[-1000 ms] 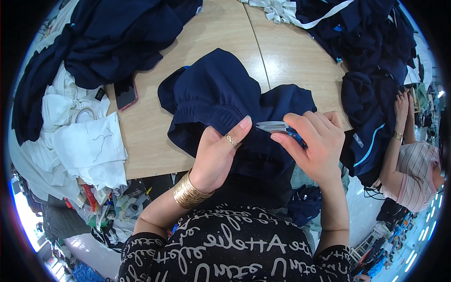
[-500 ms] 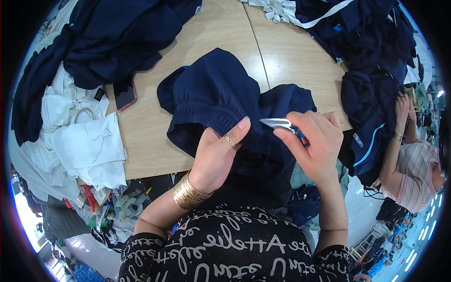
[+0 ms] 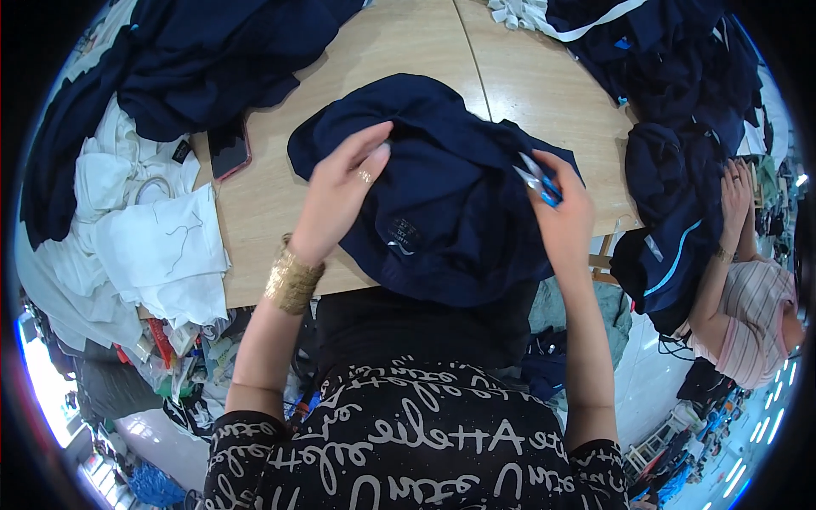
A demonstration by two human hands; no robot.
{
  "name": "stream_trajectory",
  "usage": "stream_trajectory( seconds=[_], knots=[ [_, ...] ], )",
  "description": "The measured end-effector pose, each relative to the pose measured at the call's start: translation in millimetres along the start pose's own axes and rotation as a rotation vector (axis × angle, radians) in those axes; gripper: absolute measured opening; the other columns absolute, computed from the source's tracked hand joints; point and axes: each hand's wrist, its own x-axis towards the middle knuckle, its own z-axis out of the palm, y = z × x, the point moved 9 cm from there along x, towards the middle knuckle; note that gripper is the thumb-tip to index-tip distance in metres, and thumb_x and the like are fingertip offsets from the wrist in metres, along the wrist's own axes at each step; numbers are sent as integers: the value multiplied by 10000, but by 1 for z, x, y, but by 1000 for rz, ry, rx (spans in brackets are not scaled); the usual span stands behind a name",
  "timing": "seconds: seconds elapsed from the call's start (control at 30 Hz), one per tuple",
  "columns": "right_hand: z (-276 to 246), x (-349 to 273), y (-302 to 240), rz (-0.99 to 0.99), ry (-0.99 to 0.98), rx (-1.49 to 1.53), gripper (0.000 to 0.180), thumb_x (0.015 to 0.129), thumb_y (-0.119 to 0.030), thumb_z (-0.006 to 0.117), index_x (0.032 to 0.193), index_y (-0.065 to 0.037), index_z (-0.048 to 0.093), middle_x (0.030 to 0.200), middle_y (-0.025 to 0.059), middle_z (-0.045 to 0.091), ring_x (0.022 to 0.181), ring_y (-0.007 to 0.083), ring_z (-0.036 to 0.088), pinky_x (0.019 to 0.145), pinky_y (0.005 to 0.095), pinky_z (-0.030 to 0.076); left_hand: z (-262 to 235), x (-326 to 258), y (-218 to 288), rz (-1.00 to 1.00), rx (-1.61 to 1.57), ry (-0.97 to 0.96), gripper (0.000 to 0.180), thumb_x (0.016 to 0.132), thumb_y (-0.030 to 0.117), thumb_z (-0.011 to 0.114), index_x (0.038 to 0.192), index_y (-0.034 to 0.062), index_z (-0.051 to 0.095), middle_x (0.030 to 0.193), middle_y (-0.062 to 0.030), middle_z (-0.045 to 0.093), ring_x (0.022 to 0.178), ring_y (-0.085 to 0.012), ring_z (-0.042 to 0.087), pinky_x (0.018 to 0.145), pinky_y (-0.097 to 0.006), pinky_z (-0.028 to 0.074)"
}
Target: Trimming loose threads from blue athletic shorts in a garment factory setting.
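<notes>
A navy garment [image 3: 450, 204] lies bunched at the near edge of the table, its opening spread upward so that a printed label [image 3: 404, 229] shows inside. At its left rim is my left hand [image 3: 340, 191], thumb and fingers closed around the edge of the cloth; the fingertips are partly blurred. My right hand [image 3: 565, 217] holds small thread snips [image 3: 541, 183] with blue handles, the blades pointing up and left over the garment's right side. Some of that hand's fingers are hidden behind the cloth.
White cloth [image 3: 161, 246] and a phone [image 3: 229, 149] lie on the left of the wooden table [image 3: 280, 263]. Navy garments are heaped at the far left [image 3: 221, 68] and far right [image 3: 663, 76]. A co-worker [image 3: 748, 297] handles navy cloth at the right.
The garment has been turned and opened, so its inside and label now show. My left hand has moved left and away from me; my right hand has moved slightly away, still with the snips.
</notes>
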Motion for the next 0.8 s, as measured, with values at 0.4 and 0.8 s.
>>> stream_trajectory(
  seconds=[0.4,0.8],
  knots=[
    [-1,-77,-21,27,-270,135,193,742,24,630,923,-43,648,764,76,591,662,201,578,614,273,441,-38,-110,-76,-778,246,-386,348,908,327,573,902,-19,608,677,-51,645,623,-122,651,596,-219,511],
    [7,-86,-26,278,-302,419,95,822,-28,634,913,-32,662,745,33,610,618,64,511,573,200,390,39,-111,-62,-663,-833,-151,374,988,238,395,1234,-44,396,1091,-206,599,954,-268,642,876,-416,512]
  ],
)
